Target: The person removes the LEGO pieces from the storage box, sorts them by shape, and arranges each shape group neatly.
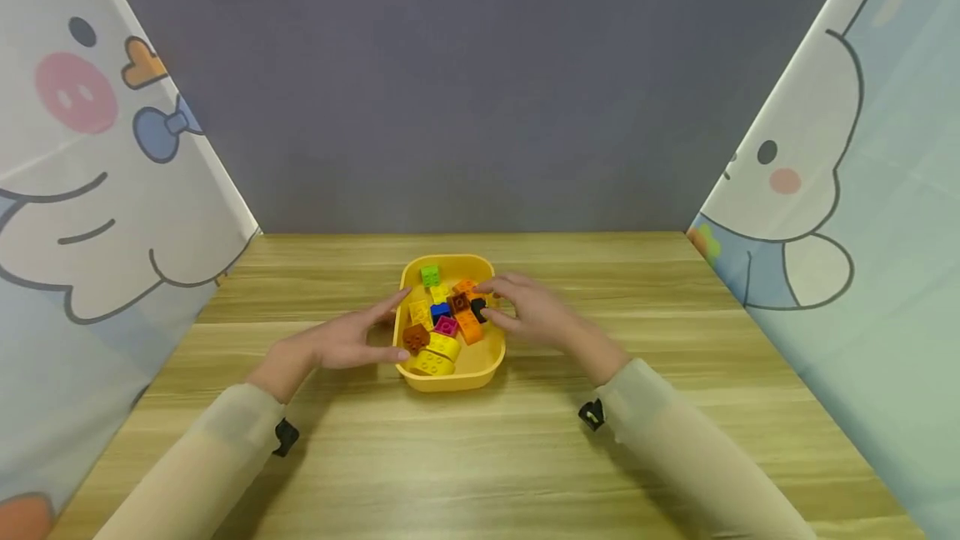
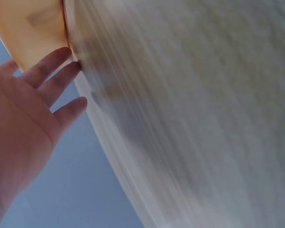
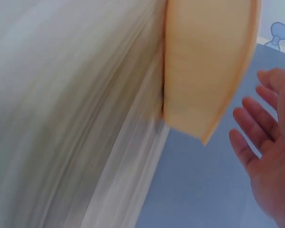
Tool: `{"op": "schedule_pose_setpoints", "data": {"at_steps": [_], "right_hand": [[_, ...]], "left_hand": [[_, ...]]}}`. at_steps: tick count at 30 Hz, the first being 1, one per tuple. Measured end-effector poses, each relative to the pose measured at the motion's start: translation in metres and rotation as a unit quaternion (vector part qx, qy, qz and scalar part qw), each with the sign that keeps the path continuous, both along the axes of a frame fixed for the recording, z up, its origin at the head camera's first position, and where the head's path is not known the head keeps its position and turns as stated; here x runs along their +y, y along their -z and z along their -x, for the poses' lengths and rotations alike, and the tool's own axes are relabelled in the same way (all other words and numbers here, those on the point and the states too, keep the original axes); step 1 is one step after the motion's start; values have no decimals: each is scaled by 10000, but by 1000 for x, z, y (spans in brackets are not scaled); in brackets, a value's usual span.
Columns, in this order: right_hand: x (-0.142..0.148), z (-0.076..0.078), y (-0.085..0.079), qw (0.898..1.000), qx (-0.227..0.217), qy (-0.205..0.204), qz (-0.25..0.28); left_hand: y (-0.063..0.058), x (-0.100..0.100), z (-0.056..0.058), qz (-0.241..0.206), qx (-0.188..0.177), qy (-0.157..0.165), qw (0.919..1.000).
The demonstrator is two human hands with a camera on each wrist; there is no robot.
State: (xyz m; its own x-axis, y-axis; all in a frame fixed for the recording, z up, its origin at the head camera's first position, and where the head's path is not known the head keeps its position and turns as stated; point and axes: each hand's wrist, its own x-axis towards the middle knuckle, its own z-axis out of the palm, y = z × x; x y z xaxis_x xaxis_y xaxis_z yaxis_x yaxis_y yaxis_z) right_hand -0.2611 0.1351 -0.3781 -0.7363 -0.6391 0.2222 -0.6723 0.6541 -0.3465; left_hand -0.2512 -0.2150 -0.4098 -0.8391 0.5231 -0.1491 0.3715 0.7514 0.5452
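A yellow plastic tub (image 1: 450, 384) holding several toy building bricks stands on the table. My left hand (image 1: 341, 344) is at its left side, thumb and index finger spread along the rim. The left wrist view shows that hand's (image 2: 26, 109) fingers extended by the tub's wall (image 2: 35, 31). My right hand (image 1: 536, 311) hovers over the right rim, fingers loosely bent above a black brick (image 1: 477, 309) and an orange brick (image 1: 469, 327). In the right wrist view the hand (image 3: 270, 147) is above the rim with nothing visible in its fingers.
Green (image 1: 430, 276), blue (image 1: 440, 312), magenta (image 1: 446, 326), brown (image 1: 416, 337) and yellow bricks (image 1: 433, 364) lie jumbled in the tub. A wood-grain table (image 1: 465, 465) extends around it. A grey panel (image 1: 472, 90) rises behind, with cartoon-printed cloths (image 1: 870, 190) at both sides.
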Motion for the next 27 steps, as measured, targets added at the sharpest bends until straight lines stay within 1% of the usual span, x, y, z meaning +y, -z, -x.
{"op": "schedule_pose_setpoints", "data": {"at_steps": [3, 6, 9, 12, 14, 17, 20, 22, 24, 27], "right_hand": [[-21, 8, 1, 9989, -269, -390, -44], [-37, 16, 4, 9961, -602, -639, -102], [-47, 23, 9, 9935, -907, -629, -278], [-54, 28, 12, 9917, -1035, -560, -518], [-55, 30, 14, 9916, -936, -502, -738], [-58, 31, 17, 9907, -594, -502, -1112], [-60, 30, 19, 9869, -221, -492, -1523], [-62, 28, 20, 9843, -77, -448, -1704], [-62, 27, 20, 9825, -34, -399, -1817], [-63, 25, 21, 9817, -106, -313, -1876]], "left_hand": [[-1, -1, 0, -140, -91, -27, 9999], [0, -2, -1, -226, -152, -72, 9996], [2, -3, -1, -220, -201, -97, 9995], [4, -5, -1, -236, -267, -144, 9993], [5, -5, -1, -229, -275, -161, 9992], [5, -6, -1, -240, -284, -195, 9991], [5, -6, 1, -233, -306, -194, 9991], [4, -6, 2, -239, -335, -186, 9990], [5, -5, 3, -235, -355, -182, 9989], [6, -4, 4, -255, -404, -197, 9987]]}}
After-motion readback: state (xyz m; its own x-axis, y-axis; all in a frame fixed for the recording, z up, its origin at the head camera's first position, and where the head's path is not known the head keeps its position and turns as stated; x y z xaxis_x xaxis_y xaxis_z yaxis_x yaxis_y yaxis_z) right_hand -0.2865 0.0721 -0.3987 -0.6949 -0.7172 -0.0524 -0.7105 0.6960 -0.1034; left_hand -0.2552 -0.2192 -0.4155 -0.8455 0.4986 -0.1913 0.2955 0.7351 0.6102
